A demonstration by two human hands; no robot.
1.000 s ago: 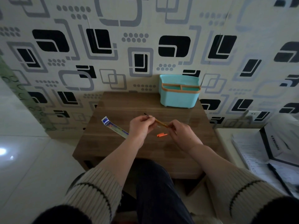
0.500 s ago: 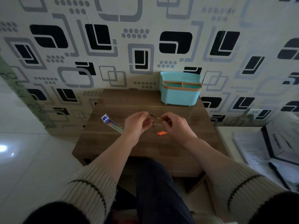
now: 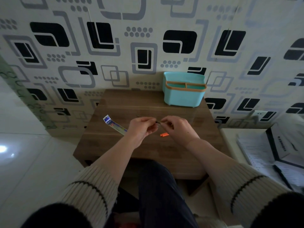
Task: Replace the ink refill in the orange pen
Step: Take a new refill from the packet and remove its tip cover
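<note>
My left hand and my right hand are held fingertip to fingertip just above the middle of the brown wooden table. The left hand pinches a thin dark ink refill, of which a short piece shows in the gap between the hands. The right hand's fingers curl round the orange pen barrel, which is almost wholly hidden inside the hand. A small orange pen piece lies on the table below the hands.
A long refill packet with a blue end lies left of my left hand. A teal desk organizer stands at the table's back right, against the patterned wall. Papers and a white box sit on a surface to the right.
The hands have closed together. The pen barrel, seen between them a second ago, is now hidden in the right hand, and only a short piece of refill shows.
</note>
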